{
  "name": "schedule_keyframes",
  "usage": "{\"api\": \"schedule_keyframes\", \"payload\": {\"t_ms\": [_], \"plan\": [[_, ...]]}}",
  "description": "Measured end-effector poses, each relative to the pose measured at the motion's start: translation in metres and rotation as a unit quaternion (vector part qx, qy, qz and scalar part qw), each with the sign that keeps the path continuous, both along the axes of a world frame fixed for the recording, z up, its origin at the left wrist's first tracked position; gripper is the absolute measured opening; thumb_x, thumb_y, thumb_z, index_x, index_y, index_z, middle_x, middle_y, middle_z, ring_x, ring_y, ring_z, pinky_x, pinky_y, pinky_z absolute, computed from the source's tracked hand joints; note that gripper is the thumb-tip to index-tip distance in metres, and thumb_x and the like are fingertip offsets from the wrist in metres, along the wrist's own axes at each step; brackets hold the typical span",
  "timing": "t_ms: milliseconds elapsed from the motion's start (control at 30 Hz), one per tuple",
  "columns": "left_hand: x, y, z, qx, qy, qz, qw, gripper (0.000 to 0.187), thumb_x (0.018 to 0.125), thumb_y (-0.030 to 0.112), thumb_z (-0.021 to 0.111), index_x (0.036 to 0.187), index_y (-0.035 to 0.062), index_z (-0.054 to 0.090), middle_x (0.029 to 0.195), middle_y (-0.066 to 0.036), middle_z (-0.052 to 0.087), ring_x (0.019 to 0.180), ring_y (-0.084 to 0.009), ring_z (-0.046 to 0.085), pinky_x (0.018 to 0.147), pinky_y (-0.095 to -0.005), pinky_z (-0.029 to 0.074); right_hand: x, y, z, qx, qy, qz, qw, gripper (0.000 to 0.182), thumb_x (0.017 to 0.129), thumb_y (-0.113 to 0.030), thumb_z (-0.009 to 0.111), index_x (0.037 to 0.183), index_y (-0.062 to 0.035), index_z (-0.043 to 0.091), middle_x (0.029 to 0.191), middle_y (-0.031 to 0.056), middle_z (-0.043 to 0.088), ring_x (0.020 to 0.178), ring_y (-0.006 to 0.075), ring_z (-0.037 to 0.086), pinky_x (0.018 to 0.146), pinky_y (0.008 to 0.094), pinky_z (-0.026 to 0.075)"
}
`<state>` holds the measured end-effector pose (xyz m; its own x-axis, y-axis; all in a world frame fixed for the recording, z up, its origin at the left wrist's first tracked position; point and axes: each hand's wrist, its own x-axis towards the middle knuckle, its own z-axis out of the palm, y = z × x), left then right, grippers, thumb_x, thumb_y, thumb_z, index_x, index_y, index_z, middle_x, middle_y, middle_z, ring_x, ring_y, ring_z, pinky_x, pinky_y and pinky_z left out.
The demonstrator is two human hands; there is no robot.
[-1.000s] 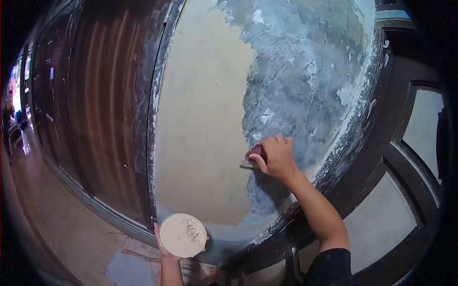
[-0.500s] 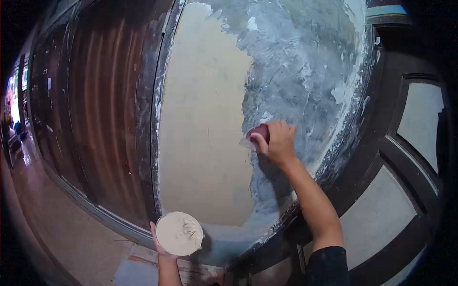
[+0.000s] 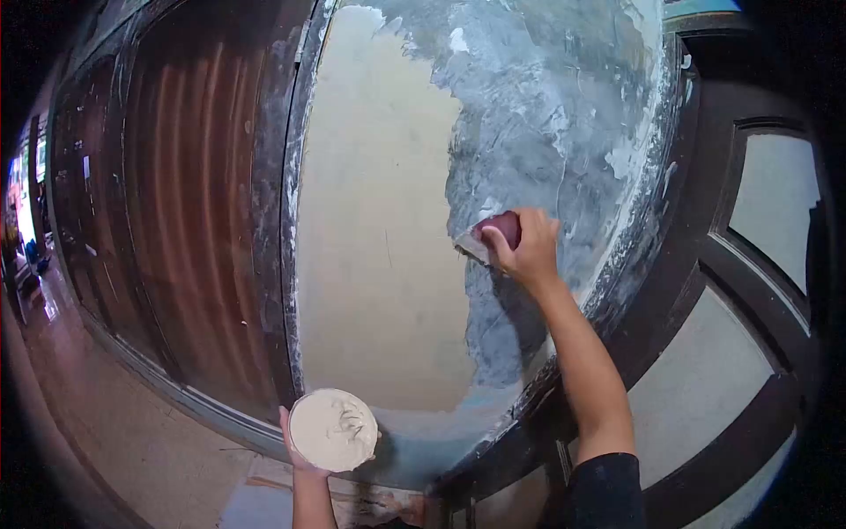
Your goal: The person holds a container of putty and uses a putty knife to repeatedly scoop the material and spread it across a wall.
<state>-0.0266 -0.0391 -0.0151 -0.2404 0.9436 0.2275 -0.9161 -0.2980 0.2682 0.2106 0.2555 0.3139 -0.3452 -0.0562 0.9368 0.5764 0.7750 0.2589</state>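
Head view, right hand: your right hand [image 3: 529, 247] is raised against the wall panel [image 3: 379, 220], the fingers curled tight around the dark red handle of a putty knife [image 3: 487, 236].
Head view, blade: the blade points to the left and lies on the border between the smooth cream coat and the rough grey area [image 3: 546, 115]; it seems to touch the wall, but I cannot tell how flat it lies.
Head view, left hand: your left hand [image 3: 304, 458] holds a round bowl of putty [image 3: 333, 430] from below, near the bottom edge of the panel, the fingers wrapped under its rim.
Head view, how to do the stroke well: I think you should keep the blade at a low angle, press evenly, and overlap each pass a little with the cream side, so no ridge stays on the border.
Head view, bowl: keep it level and near, because the putty looks soft.
Head view, around: a dark frame [image 3: 282, 220] runs along the left edge of the panel, with a brown wooden door [image 3: 176, 194] beside it; a dark window frame [image 3: 749, 291] stands at the right.
Head view, in the way: the right frame is close to the grey area and already carries white smears, so slow down there.
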Motion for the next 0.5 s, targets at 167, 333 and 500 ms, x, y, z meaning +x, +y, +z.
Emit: {"api": "schedule_keyframes", "payload": {"t_ms": [167,333,500], "plan": [[-0.004,0.004,-0.009,-0.016,-0.035,-0.007,0.999,0.099,0.096,0.084,0.037,0.15,0.0023,0.052,0.147,-0.027,0.058,0.127,-0.0502,0.06,0.105,-0.0712,0.049,0.018,-0.002,-0.042,0.045,-0.233,-0.049,0.97,0.039,0.088,-0.048,0.078,0.097,-0.0106,0.068,0.088,0.0082,0.062,0.086,0.0297,0.057,0.082,0.0472,0.036],[-0.006,0.012,-0.005,-0.031,-0.02,-0.001,0.999,0.1,0.096,0.084,0.037,0.149,0.0016,0.052,0.146,-0.027,0.058,0.126,-0.0508,0.061,0.102,-0.0716,0.051,-0.002,0.004,0.002,0.004,0.007,-0.035,0.999,0.041,0.087,-0.047,0.079,0.099,-0.009,0.069,0.093,0.0092,0.066,0.088,0.0315,0.059,0.084,0.0462,0.037],[-0.008,0.009,-0.001,0.023,0.008,-0.036,0.999,0.101,0.094,0.086,0.037,0.15,0.0032,0.051,0.146,-0.028,0.056,0.123,-0.0551,0.061,0.093,-0.0772,0.053,0.02,-0.003,-0.024,0.014,-0.154,0.026,0.988,0.044,0.084,-0.047,0.082,0.1,-0.0086,0.068,0.092,0.0092,0.065,0.088,0.0311,0.059,0.082,0.0453,0.037]]}}
